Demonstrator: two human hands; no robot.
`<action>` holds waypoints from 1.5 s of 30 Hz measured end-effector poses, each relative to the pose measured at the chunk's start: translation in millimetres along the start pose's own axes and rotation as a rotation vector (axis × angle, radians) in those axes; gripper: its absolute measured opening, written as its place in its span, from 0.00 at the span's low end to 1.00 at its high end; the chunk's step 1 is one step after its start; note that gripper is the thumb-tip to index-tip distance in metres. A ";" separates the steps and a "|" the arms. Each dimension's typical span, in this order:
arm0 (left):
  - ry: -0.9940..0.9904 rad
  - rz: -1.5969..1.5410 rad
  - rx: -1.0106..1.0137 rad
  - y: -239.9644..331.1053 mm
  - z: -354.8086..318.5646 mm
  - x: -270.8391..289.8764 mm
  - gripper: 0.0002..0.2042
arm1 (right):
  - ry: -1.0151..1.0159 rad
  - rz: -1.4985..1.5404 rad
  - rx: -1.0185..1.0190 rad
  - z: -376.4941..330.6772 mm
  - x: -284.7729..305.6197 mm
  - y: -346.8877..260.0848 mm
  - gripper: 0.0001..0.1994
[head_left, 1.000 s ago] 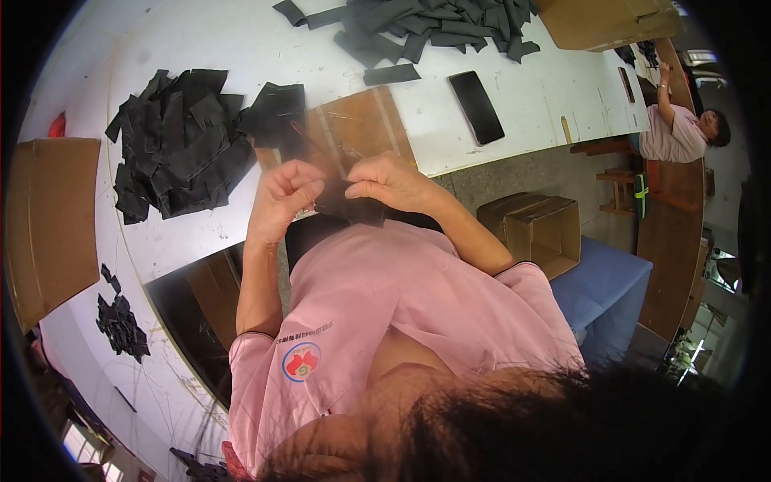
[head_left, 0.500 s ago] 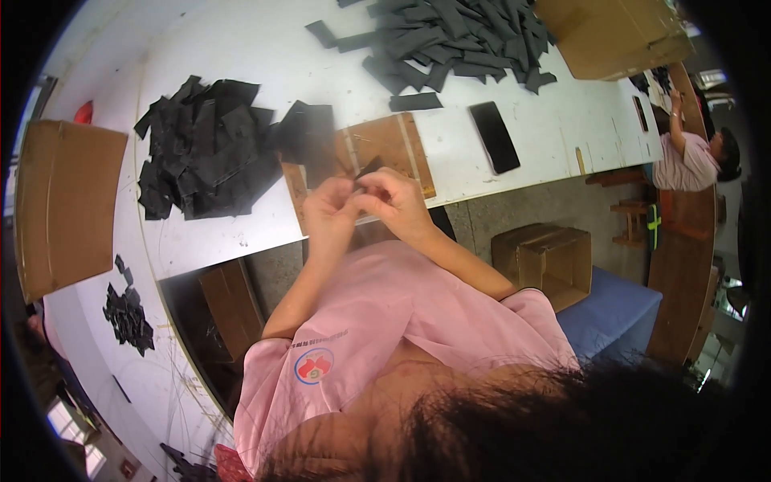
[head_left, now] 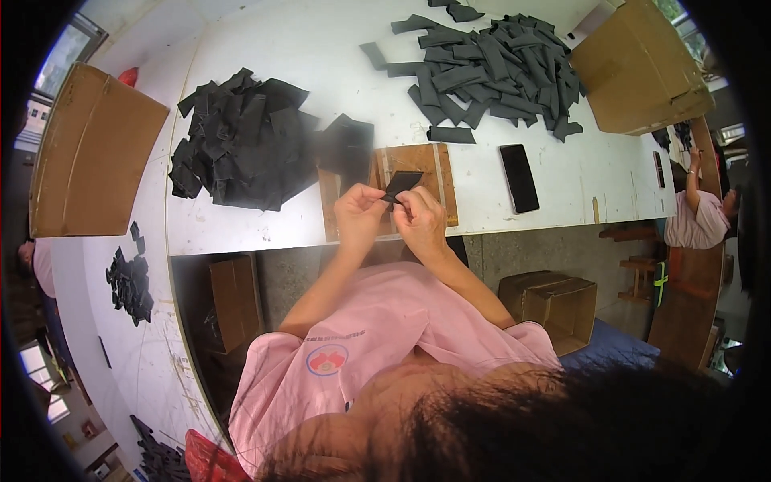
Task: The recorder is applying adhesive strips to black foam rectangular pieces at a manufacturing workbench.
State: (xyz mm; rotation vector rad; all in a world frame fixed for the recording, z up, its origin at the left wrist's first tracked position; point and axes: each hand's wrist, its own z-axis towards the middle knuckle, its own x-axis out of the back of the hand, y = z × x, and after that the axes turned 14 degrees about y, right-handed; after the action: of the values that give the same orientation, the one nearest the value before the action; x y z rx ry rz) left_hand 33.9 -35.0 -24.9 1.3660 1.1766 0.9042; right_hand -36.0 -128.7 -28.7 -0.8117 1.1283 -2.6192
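A small black fabric strip (head_left: 401, 183) is pinched between both hands above the wooden board (head_left: 418, 165) at the white table's (head_left: 321, 48) near edge. The left hand (head_left: 359, 215) and right hand (head_left: 419, 221) each grip it with their fingertips. At 10 o'clock lies a heap of black pieces (head_left: 241, 145); at 1 o'clock, folded grey strips (head_left: 490, 68), a black phone (head_left: 520, 177) and a cardboard box (head_left: 638, 68). Bare tabletop stays open between the piles.

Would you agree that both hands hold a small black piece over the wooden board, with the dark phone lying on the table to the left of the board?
Not quite: the head view shows the phone on the table to the right of the wooden board, not its left. Both the left hand and right hand do hold the small black piece over it.
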 end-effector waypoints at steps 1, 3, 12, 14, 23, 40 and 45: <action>-0.017 -0.012 -0.012 0.3 -1.2 0.4 0.05 | 0.008 0.006 0.028 1.8 0.2 -0.7 0.06; 0.005 0.123 -0.170 -3.8 -6.0 2.2 0.05 | 0.016 0.010 0.059 3.7 0.7 -0.9 0.06; -0.108 -0.371 0.185 4.8 3.0 12.0 0.07 | 0.026 0.055 0.070 7.9 -0.5 -5.6 0.08; -0.181 -0.528 0.385 16.4 0.8 16.4 0.07 | 0.030 0.098 0.052 9.5 1.3 -13.9 0.06; -0.159 -0.185 0.172 17.3 1.3 14.2 0.11 | -0.500 1.016 -0.974 10.9 15.8 -5.1 0.03; -0.821 -0.698 0.567 67.1 -13.7 21.8 0.22 | -0.415 1.183 -0.738 22.6 23.4 -21.9 0.09; -0.396 -0.260 0.113 56.7 -15.9 11.3 0.18 | -0.313 1.298 -0.694 34.4 19.7 -10.7 0.07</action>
State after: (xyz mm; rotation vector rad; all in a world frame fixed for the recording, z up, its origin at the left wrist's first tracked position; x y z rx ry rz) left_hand 30.3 -17.1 32.2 1.3661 1.0740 0.3651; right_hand -33.1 -149.7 6.4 -0.3042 1.6620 -1.0230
